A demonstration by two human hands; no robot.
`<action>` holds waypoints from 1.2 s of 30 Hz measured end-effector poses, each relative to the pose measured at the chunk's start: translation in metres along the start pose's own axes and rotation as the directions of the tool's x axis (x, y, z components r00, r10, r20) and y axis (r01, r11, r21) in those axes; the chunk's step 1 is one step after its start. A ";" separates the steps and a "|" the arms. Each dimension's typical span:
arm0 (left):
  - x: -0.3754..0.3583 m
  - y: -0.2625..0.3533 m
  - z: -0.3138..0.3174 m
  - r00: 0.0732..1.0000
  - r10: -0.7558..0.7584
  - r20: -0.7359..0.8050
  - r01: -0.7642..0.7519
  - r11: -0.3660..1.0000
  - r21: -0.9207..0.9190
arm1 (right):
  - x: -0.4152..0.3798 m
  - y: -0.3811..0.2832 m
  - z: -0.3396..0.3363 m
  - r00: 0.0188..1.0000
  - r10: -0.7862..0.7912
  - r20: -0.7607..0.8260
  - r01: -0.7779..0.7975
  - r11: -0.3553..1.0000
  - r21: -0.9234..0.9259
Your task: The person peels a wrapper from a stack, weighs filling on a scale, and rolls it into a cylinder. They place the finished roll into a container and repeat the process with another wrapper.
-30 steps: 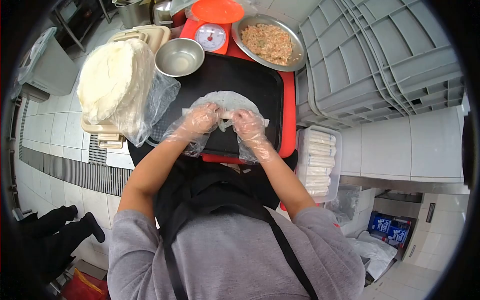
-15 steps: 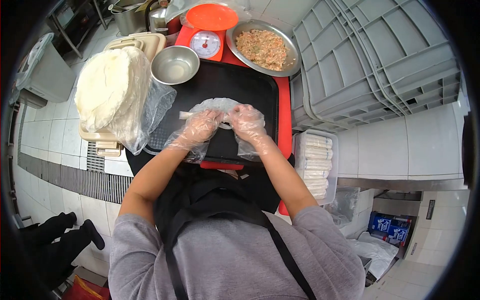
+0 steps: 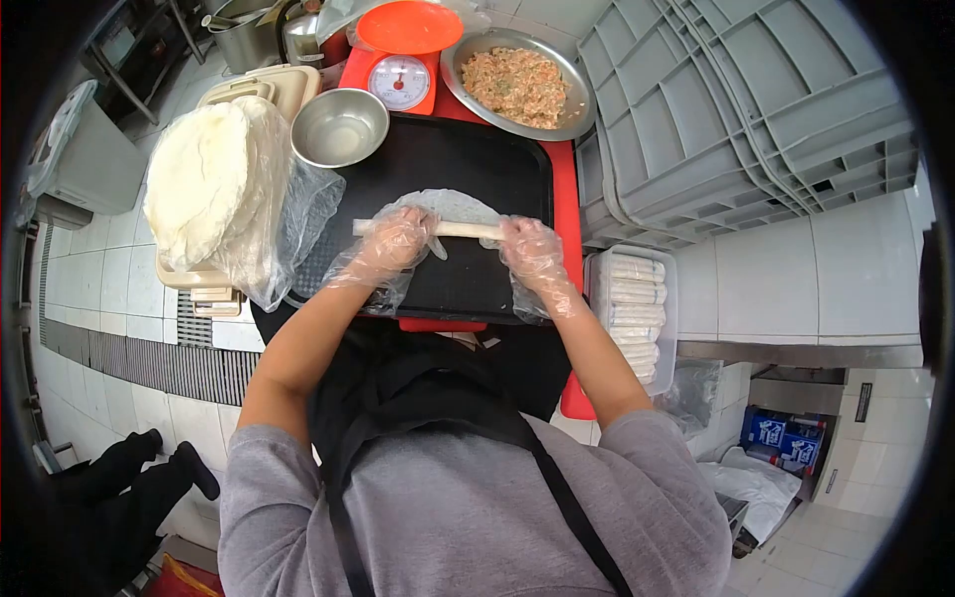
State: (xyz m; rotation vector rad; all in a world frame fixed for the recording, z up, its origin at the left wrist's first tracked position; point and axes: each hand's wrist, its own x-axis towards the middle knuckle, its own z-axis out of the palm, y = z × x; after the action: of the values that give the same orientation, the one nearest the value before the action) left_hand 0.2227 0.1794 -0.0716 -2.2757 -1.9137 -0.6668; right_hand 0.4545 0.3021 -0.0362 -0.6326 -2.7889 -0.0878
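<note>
A pale rolled stick (image 3: 466,230) lies crosswise over the black tray (image 3: 418,164), at the near side of a thin translucent round sheet (image 3: 448,202). My left hand (image 3: 398,239), in a clear plastic glove, is closed round the roll near its left end, which sticks out past the fingers. The right end is gripped by my right hand (image 3: 532,249), also gloved. A metal bowl (image 3: 340,127) with a little liquid rests on the tray's far left corner. Left of the tray is a stack of pale round sheets (image 3: 204,179) in plastic.
Beyond the tray stand an orange scale (image 3: 401,80) and a metal bowl of chopped filling (image 3: 517,88). Grey crates (image 3: 736,109) rise at the right. A plastic box (image 3: 664,348) holds several wrapped rolls. Another person's legs (image 3: 129,488) show at lower left.
My right hand has moved right, away from my left hand, and more of the roll shows between them. The camera view has shifted slightly.
</note>
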 end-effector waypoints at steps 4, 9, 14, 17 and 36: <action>0.001 -0.002 0.002 0.999 0.021 -0.025 -0.021 1.000 -0.010 | 0.020 -0.032 -0.018 0.998 -0.010 -0.061 0.013 0.999 0.040; -0.028 -0.016 -0.028 0.999 -0.034 -0.020 0.034 0.999 -0.004 | 0.038 -0.052 0.016 0.978 -0.098 -0.182 0.129 0.978 0.165; -0.060 -0.009 -0.056 0.996 -0.063 0.058 0.066 0.996 -0.059 | 0.030 -0.059 0.007 0.984 -0.176 -0.031 0.178 0.950 0.257; -0.069 -0.006 -0.071 0.985 -0.137 0.107 0.140 0.990 -0.014 | 0.016 -0.060 0.012 0.975 -0.196 -0.101 0.213 0.956 0.200; -0.074 0.042 -0.063 0.924 -0.350 -0.155 0.323 0.930 -0.173 | 0.270 -0.135 0.021 0.882 -0.340 0.326 0.300 0.939 0.166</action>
State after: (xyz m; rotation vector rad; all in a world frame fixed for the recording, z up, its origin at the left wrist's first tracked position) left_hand 0.2376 0.0816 -0.0351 -1.8860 -2.2499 -1.0467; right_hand 0.1567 0.2946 0.0202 -0.1611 -3.1934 0.1272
